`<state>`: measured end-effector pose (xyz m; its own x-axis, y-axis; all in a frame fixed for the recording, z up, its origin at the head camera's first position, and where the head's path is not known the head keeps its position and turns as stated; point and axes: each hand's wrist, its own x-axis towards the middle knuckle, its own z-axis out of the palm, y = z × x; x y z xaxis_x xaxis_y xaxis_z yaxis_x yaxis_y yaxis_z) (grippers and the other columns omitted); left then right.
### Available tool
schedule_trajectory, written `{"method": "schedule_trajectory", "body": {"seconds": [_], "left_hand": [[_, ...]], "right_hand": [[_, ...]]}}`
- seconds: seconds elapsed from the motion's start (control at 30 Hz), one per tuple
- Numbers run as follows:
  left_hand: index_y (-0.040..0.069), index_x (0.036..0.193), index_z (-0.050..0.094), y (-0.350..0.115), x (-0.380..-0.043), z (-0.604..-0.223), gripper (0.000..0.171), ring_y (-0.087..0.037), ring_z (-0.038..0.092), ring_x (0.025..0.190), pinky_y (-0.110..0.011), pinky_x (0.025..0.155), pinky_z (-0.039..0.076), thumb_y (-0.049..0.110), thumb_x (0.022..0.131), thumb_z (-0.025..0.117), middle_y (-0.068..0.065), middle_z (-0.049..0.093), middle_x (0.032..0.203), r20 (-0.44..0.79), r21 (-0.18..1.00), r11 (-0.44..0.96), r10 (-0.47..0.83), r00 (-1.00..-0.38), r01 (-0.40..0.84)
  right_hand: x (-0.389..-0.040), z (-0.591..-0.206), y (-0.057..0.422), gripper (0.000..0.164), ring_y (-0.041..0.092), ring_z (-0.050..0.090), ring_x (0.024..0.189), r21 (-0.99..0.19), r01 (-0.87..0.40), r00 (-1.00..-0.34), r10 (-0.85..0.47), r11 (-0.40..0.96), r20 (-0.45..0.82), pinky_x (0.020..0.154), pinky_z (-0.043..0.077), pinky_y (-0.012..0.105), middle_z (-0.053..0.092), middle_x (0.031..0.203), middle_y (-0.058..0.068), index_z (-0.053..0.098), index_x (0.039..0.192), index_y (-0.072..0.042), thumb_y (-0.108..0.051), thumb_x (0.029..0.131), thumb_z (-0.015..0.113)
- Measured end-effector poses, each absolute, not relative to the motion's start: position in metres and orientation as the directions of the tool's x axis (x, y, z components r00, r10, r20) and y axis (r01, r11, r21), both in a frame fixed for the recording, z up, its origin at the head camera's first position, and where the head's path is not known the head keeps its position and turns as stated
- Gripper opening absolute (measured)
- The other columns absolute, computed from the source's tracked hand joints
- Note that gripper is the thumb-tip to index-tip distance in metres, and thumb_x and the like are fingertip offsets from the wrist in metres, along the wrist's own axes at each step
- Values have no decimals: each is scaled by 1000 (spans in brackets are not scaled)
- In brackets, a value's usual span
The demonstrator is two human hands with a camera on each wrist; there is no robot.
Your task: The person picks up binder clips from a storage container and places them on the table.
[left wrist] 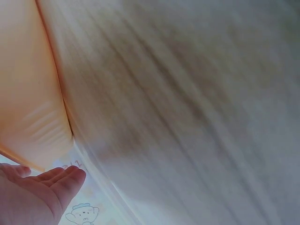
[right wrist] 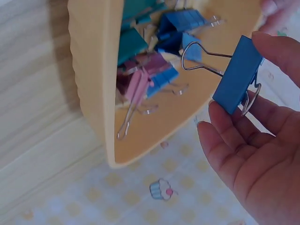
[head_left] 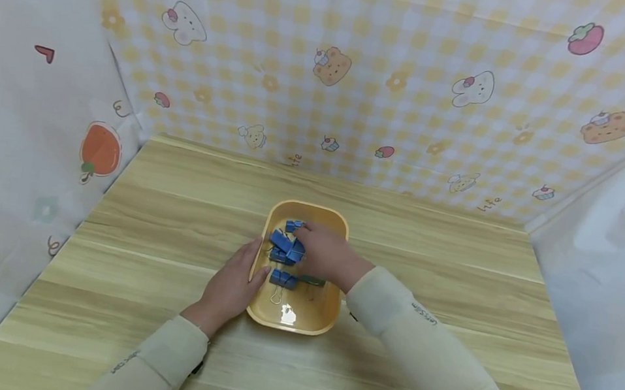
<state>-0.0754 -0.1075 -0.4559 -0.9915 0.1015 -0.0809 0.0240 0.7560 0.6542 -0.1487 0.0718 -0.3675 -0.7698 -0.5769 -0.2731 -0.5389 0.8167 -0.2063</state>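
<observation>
Your right hand point(head_left: 330, 255) reaches over the far half of the yellow-orange bin point(head_left: 311, 319), and the right wrist view shows it pinching a blue binder clip point(right wrist: 238, 75), with the thumb at one end of the clip's body and fingertips at the other. One of that clip's silver wire handles loops out toward the bin, while the other sits beside your fingers. Your left hand point(head_left: 229, 289) holds the bin's left side, the thumb over the rim and the fingers nearly straight along the outside wall. The bin stands upright on the wood-grain counter point(head_left: 181, 204). Inside it, the head view shows several blue clips point(head_left: 284, 278) to the left of your right hand, the nearest one with its wire handle pointing toward you. The right wrist view also shows green clips point(right wrist: 131, 45), a purplish clip point(right wrist: 152, 61) and a pink clip point(right wrist: 137, 86) lying in a loose heap with blue ones. Pale sleeves point(head_left: 433, 362) cover both your forearms. Behind the counter hangs a yellow-and-white checked cloth point(head_left: 359, 109) printed with bears, rabbits and strawberries.
</observation>
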Motion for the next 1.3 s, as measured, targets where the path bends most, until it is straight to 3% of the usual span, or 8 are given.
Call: {"method": "schedule_trajectory", "body": {"seconds": [0.13, 0.37, 0.67, 0.97, 1.3], "left_hand": [[9, 155, 20, -107, -76, -457, 66, -41, 35, 137, -55, 108, 34, 37, 101, 47, -20, 31, 153, -93, 654, 756, 100, -991, 15], [8, 154, 21, -107, -76, -458, 67, -41, 35, 137, -55, 108, 34, 37, 100, 47, -21, 31, 153, -92, 661, 751, 96, -991, 12], [11, 155, 18, -106, -77, -462, 68, -40, 33, 138, -55, 109, 33, 39, 100, 47, -20, 29, 154, -110, 660, 751, 88, -990, -7], [11, 155, 17, -106, -77, -460, 68, -40, 33, 138, -55, 109, 33, 38, 101, 46, -20, 29, 154, -127, 662, 749, 85, -988, -20], [11, 156, 15, -106, -78, -460, 68, -41, 32, 139, -55, 110, 32, 38, 101, 45, -21, 28, 154, -136, 656, 754, 93, -986, -19]], "right_hand": [[-153, -361, 80, 60, 20, 57, 102, -245, -499, -799, -550, 831, -241, 91, 51, 34, 54, 129, 12, 54, 135, -4, -25, 83, 75], [-159, -355, 95, 55, 24, 55, 106, -280, -450, -848, -504, 848, -164, 88, 52, 35, 54, 128, 15, 56, 132, -1, -22, 83, 71], [-166, -351, 117, 63, 28, 57, 105, -368, -308, -905, -389, 878, -171, 93, 52, 39, 53, 129, 18, 51, 137, 0, -26, 84, 72], [-168, -348, 140, 64, 32, 55, 110, -413, -220, -931, -317, 884, -182, 92, 51, 43, 46, 137, 23, 47, 139, 3, -25, 86, 68], [-172, -357, 160, 62, 33, 54, 108, -390, -175, -945, -265, 904, -191, 92, 51, 45, 47, 134, 25, 48, 137, 5, -24, 86, 68]]}}
